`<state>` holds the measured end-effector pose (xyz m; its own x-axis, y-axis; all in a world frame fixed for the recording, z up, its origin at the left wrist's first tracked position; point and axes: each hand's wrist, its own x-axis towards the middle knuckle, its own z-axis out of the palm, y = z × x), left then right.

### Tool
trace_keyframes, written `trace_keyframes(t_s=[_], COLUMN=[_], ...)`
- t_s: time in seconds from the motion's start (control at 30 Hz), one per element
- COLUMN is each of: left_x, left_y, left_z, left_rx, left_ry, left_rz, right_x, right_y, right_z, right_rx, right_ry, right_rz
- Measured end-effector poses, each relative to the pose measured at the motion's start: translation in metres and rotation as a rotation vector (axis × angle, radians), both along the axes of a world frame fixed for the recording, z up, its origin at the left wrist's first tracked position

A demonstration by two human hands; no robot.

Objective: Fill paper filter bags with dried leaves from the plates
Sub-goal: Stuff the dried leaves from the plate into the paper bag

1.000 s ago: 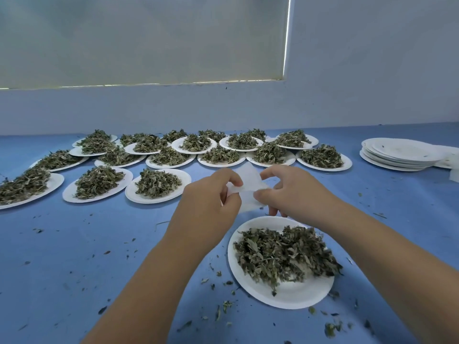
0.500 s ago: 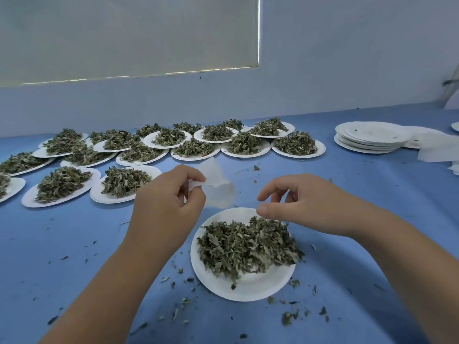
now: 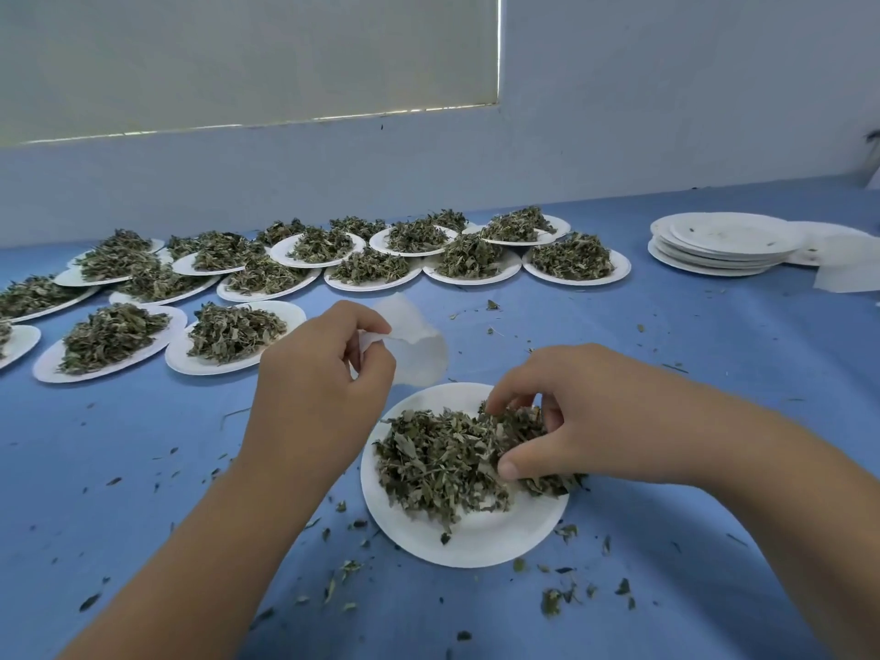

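Left hand (image 3: 324,388) pinches the edge of a white bag (image 3: 421,357), held up just behind the near plate (image 3: 476,540). Right hand (image 3: 581,421) has fingers and thumb curled into the leaves (image 3: 438,459) piled on that plate, grasping a clump at the pile's right side. Farther back on the blue table (image 3: 666,350), full plates (image 3: 228,333) sit in crowded rows, empty plates (image 3: 724,245) are stacked far right with paper sheets (image 3: 847,273) beside them, and leaf crumbs (image 3: 552,602) are scattered around.

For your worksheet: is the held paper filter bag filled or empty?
Empty: the filter bag in the left hand looks white, no leaves showing.
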<state>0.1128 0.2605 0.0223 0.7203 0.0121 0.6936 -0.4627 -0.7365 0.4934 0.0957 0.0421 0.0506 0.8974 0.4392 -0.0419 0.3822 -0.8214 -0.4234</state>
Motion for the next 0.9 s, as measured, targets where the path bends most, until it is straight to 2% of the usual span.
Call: trace_keyframes(t_s=[0.53,0.9], left_x=[0.005,0.004], left_y=[0.0,-0.001], left_z=[-0.006,-0.003], left_rx=[-0.004,-0.032], left_ry=[0.007,-0.014], left_rz=[0.027,0.019], right_x=[-0.002,-0.003], right_y=[0.011,0.009], right_z=[-0.01,-0.005], right_rx=[-0.065,-0.008], right_ry=[-0.056,-0.064], right_rz=[0.031,0.024])
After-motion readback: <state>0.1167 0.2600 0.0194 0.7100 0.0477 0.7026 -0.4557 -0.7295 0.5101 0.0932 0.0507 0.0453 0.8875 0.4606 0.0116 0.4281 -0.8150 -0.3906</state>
